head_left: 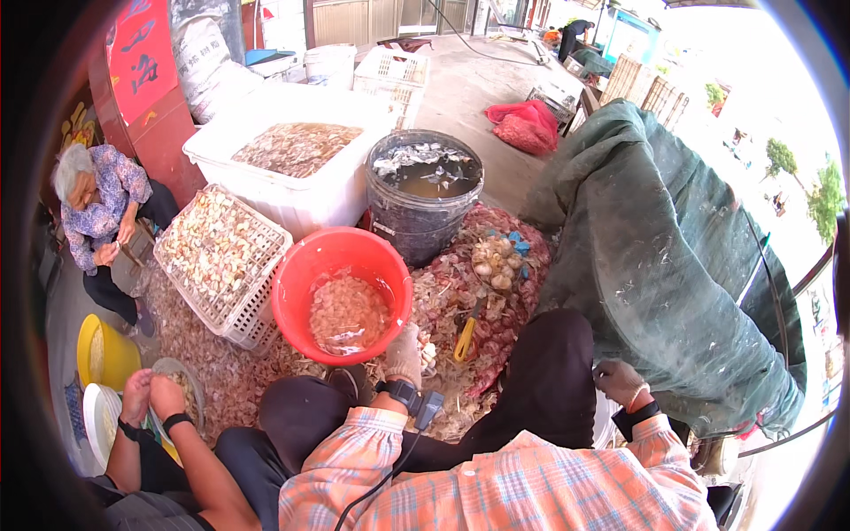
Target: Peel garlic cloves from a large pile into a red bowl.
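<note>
My left hand (pixel 404 355), in a pale work glove, reaches to the lower right rim of a red plastic bucket (pixel 292 279). Peeled garlic cloves (pixel 348 315) lie in liquid inside that bucket. Garlic bulbs (pixel 426 352) are just right of my left hand; the fingers are partly hidden, so a grip cannot be made out. Beside my right knee is my gloved right hand (pixel 619 381), fingers curled, close to a dark green cloth cover (pixel 664 279). A yellow-handled knife (pixel 465 338) and more bulbs (pixel 497 262) rest on red mesh sacks (pixel 528 232).
Behind the red bucket stand a dark bucket of murky water (pixel 418 226) and a large white tub (pixel 279 192). A white plastic crate (pixel 259 292) holds cloves. Garlic skins (pixel 226 372) litter the ground. Two people sit at left, near a yellow bucket (pixel 119 362).
</note>
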`<state>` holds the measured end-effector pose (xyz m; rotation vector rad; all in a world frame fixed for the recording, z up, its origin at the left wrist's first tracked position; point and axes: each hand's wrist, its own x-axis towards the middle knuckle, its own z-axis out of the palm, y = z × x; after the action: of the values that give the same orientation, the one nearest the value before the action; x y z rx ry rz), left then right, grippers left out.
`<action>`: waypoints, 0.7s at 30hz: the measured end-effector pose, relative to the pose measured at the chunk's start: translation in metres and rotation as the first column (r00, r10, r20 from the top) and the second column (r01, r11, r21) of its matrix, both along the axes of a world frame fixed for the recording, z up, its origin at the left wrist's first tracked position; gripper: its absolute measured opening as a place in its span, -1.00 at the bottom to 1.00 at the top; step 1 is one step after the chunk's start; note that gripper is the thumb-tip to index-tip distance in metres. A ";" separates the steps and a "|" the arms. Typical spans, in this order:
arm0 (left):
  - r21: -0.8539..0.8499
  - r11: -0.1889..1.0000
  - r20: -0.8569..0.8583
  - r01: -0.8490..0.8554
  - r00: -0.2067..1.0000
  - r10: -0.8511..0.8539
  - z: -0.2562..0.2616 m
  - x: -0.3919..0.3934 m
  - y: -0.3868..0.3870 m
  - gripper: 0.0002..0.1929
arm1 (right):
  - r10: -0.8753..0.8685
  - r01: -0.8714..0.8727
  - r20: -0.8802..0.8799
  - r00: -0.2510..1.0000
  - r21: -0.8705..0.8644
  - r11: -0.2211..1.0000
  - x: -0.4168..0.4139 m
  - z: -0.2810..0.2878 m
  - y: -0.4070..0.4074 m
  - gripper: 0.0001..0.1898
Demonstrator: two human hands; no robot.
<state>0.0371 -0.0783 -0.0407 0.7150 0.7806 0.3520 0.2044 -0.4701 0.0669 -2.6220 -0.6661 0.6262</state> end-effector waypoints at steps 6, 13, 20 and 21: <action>0.031 0.999 -0.027 0.025 0.999 -0.024 0.002 0.002 -0.002 -0.73 | 0.097 -0.048 0.155 0.983 -0.293 0.955 -0.004 0.001 -0.009 -0.72; -0.037 0.997 -0.025 0.066 0.997 -0.067 0.016 0.005 -0.008 -0.75 | 0.051 -0.191 0.517 0.855 0.222 0.956 -0.020 0.085 0.085 -0.85; -0.162 0.980 0.177 0.119 0.980 -0.090 -0.012 0.005 0.005 -0.79 | 0.480 -0.487 0.098 0.872 0.280 0.827 -0.049 0.037 0.232 -0.63; 0.099 0.995 0.166 0.010 0.986 -0.027 -0.018 0.006 0.003 -0.81 | 0.485 -0.482 0.052 0.873 0.253 0.839 -0.053 0.025 0.248 -0.57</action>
<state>0.0430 -0.0749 -0.0590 0.7738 0.6008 0.4300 0.1510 -0.2220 0.0916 -2.2054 -1.3352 0.6407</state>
